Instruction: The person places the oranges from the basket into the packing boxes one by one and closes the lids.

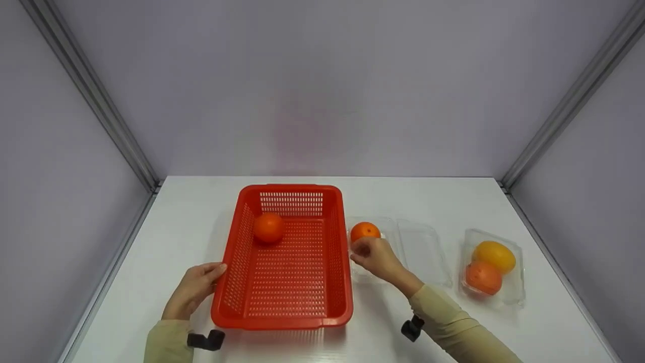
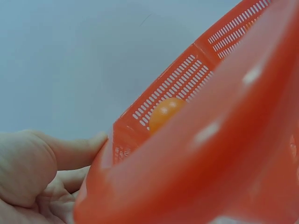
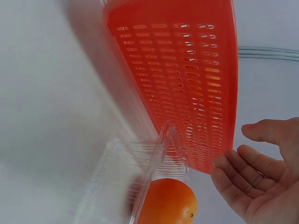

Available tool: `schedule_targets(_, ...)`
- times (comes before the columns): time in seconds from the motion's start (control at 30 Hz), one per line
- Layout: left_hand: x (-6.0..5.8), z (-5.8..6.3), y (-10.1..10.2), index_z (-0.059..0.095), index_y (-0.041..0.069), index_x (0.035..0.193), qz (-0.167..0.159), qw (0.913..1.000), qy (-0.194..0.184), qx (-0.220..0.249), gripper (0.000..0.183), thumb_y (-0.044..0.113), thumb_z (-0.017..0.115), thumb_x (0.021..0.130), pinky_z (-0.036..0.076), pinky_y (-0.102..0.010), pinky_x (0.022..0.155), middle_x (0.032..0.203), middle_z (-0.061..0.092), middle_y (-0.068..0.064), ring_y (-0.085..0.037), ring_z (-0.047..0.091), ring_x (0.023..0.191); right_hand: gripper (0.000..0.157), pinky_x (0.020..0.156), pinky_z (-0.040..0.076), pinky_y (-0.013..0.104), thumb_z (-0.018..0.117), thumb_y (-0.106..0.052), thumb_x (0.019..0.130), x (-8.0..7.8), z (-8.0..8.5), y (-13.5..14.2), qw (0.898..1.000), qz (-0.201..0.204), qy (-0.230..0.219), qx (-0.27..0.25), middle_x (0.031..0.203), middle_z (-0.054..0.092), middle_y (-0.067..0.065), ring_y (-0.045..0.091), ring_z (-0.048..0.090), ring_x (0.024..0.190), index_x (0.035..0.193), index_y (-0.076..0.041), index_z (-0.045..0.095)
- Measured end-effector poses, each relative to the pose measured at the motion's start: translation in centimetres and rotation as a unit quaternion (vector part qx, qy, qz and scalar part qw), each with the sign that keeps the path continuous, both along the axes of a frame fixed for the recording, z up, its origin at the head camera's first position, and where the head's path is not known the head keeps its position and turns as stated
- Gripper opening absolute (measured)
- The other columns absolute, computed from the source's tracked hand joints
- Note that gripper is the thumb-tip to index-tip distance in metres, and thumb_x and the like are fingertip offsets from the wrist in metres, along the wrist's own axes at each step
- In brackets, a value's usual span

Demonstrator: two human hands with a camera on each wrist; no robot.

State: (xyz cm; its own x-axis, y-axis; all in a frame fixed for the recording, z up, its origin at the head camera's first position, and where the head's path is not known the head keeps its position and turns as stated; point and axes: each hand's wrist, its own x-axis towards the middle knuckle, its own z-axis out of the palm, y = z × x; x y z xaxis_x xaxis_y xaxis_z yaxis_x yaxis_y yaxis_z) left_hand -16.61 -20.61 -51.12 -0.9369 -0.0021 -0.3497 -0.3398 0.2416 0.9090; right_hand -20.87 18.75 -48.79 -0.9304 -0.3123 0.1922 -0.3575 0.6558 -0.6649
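Observation:
My left hand (image 1: 196,285) grips the left rim of a red plastic basket (image 1: 287,297), its thumb on the rim; in the left wrist view the thumb (image 2: 79,151) shows at the basket's edge. An orange (image 1: 269,228) lies inside, toward the far left. Just right of the basket, my right hand (image 1: 378,258) hovers over an unfolded clear plastic box (image 1: 423,252). Another orange (image 1: 365,231) sits in that box, partly behind the hand. In the right wrist view the thumb and loosely bent fingers (image 3: 243,175) are apart and hold nothing.
Farther right on the white table (image 1: 136,252) stands another clear plastic box (image 1: 514,292), holding a yellow fruit (image 1: 495,256) and an orange-red fruit (image 1: 484,277). Grey walls (image 1: 327,91) enclose the table at the back and both sides.

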Motion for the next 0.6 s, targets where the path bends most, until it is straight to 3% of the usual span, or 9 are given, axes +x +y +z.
schedule_targets(0.23,0.0,0.1,0.1,0.047,-0.011,0.135,0.002,1.0000,-0.001,-0.004,0.053,0.027,0.053,0.099,0.057,-0.031,0.090,0.118,0.066,-0.017,-0.011,0.067,0.096,0.007,0.066,0.056,0.027,0.070,0.000,0.081,-0.5,1.0,-0.5,1.000,0.017,0.017,-0.010,0.080,0.072,0.016,0.023,0.069,0.075,0.086,0.005,0.069)
schedule_targets(0.47,0.1,0.2,0.1,0.047,-0.011,0.135,0.000,1.0000,0.000,0.001,0.052,0.027,0.052,0.100,0.057,-0.030,0.088,0.115,0.068,-0.015,-0.011,0.067,0.094,0.006,0.066,0.056,0.025,0.070,0.000,0.082,-0.8,2.0,-1.5,0.999,0.036,0.002,-0.021,0.081,0.070,0.016,0.022,0.068,0.076,0.086,0.005,0.069)
schedule_targets(0.6,0.1,0.2,0.1,0.046,-0.011,0.135,-0.001,1.0000,0.001,0.004,0.051,0.026,0.051,0.100,0.057,-0.029,0.087,0.114,0.068,-0.015,-0.011,0.067,0.093,0.009,0.067,0.057,0.028,0.072,-0.003,0.082,-1.0,2.5,-2.1,0.999,0.035,0.027,-0.006,0.081,0.071,0.016,0.023,0.069,0.075,0.086,0.004,0.068)
